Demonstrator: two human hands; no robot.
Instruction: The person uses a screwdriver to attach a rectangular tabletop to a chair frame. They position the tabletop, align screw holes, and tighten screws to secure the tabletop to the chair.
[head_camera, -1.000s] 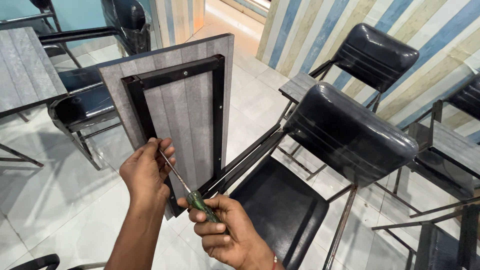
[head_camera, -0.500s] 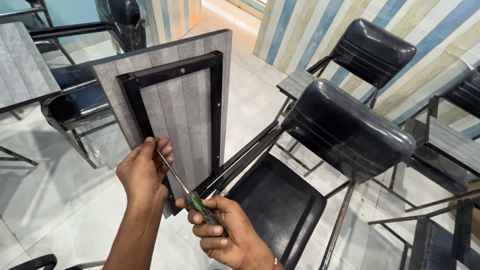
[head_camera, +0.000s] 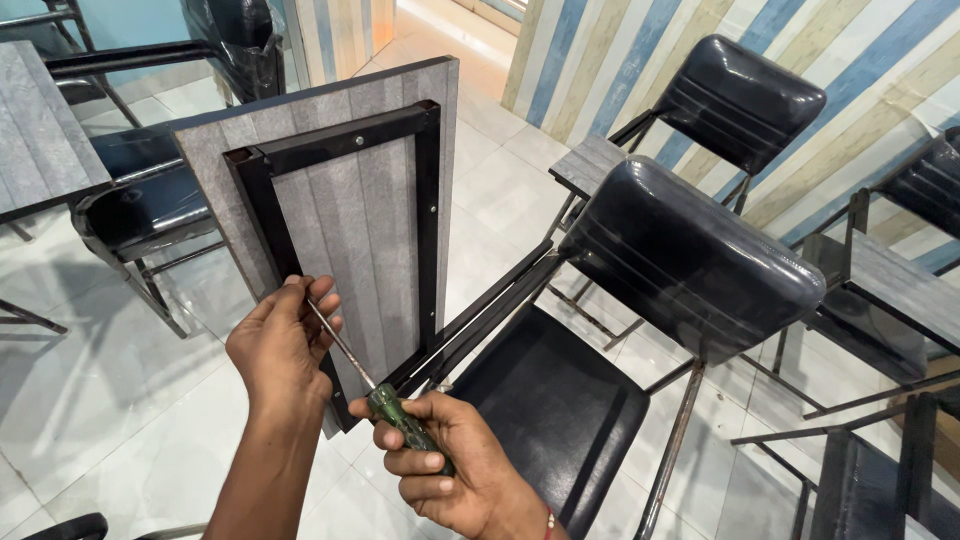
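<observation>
At lower centre, the right hand (head_camera: 450, 470) grips the green-handled steel screwdriver (head_camera: 372, 385); the left hand (head_camera: 285, 345) pinches its shaft against the black metal frame (head_camera: 428, 210) under the grey laminate writing board (head_camera: 345, 230). Keeping the tip squarely seated should prevent slipping. White floor tiles (head_camera: 110, 430), black padded chairs (head_camera: 690, 260) and striped walls surround.

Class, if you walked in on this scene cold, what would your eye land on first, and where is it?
At bottom centre, the right hand grips a green-handled screwdriver, while the left hand steadies its shaft near the tip. The tip meets the black metal frame on the grey writing board, flipped up. Right of it stands a black padded chair.
</observation>
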